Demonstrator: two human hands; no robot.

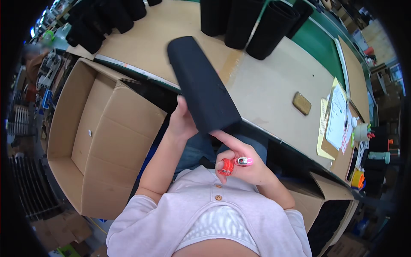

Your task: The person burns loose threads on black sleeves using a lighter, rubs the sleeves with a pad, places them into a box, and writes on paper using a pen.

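A long black padded piece (201,83) is held tilted above the table's front edge. My left hand (183,122) grips its lower left side, the thumb up along the edge and the other fingers hidden behind it. At its bottom end, the index finger of my right hand (242,160) touches the edge. A red band is wrapped round a finger or thumb of that hand, and a small metal tool with a pink part (244,161) lies against its curled fingers.
Several black rolled pieces (272,30) stand along the table's far side (274,81). An open cardboard box (115,141) is at the left, another (338,192) at the lower right. A brown block (302,103) and a clipboard with papers (337,122) lie on the right.
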